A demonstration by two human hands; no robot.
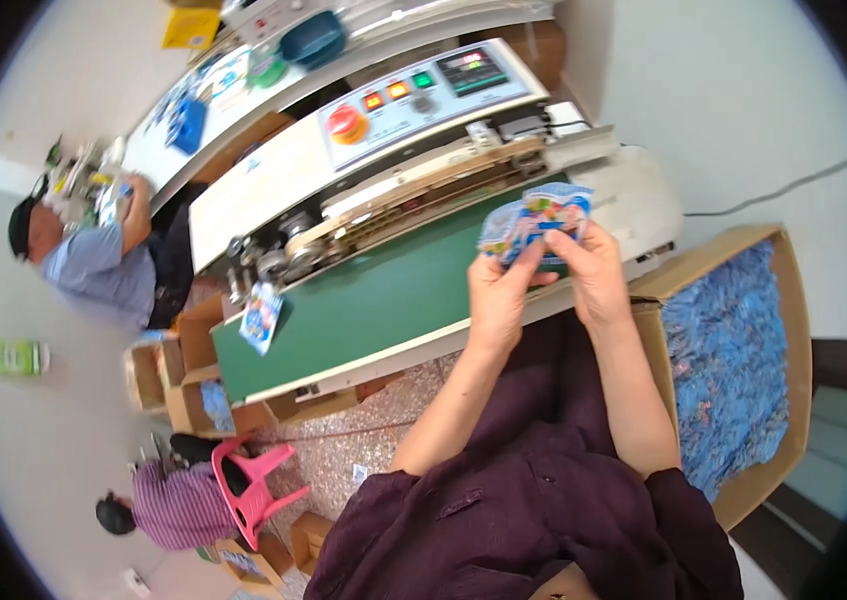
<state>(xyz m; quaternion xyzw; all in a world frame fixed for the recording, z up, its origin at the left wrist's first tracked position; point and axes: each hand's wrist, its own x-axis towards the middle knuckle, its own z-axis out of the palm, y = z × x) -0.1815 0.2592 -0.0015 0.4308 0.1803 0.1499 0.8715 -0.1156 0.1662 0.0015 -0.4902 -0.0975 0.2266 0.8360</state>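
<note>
Both of my hands hold a small stack of colourful printed packets (535, 222) above the green conveyor belt (373, 300) of a white sealing machine (273, 180). My left hand (500, 290) grips the packets from below and my right hand (591, 268) pinches their right side. One more packet (261, 316) lies at the far left end of the belt, under the machine's rollers. My dark purple sleeves fill the lower middle of the picture.
An open cardboard box (763, 245) full of blue packets stands at my right. The machine's control panel (423, 95) has red and green buttons. Two other people sit at the left, one at a table, one by a pink plastic chair (255, 485). Small boxes stand on the floor.
</note>
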